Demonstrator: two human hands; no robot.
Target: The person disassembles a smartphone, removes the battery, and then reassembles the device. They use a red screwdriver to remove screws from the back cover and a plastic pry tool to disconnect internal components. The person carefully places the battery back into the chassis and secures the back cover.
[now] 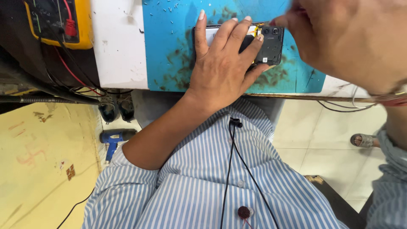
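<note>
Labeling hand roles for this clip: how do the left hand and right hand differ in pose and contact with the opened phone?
The left hand lies flat, fingers spread, pressing down on the opened phone; the right hand is raised and curled, fingertips pinched at the phone's top edge. The left hand is sharp and fully seen; the right hand is close to the camera, blurred and partly cut off. Both work over the blue mat.

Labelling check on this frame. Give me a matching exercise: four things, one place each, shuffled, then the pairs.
Things:
1. phone
2. meter
3. glue gun
4. sandal

Places:
A. far left of the bench, yellow case
B. on the floor tiles at right
C. on the blue mat, under the left hand
D. below the bench edge, left of the striped shirt

Pairs: 1-C, 2-A, 3-D, 4-B
</note>
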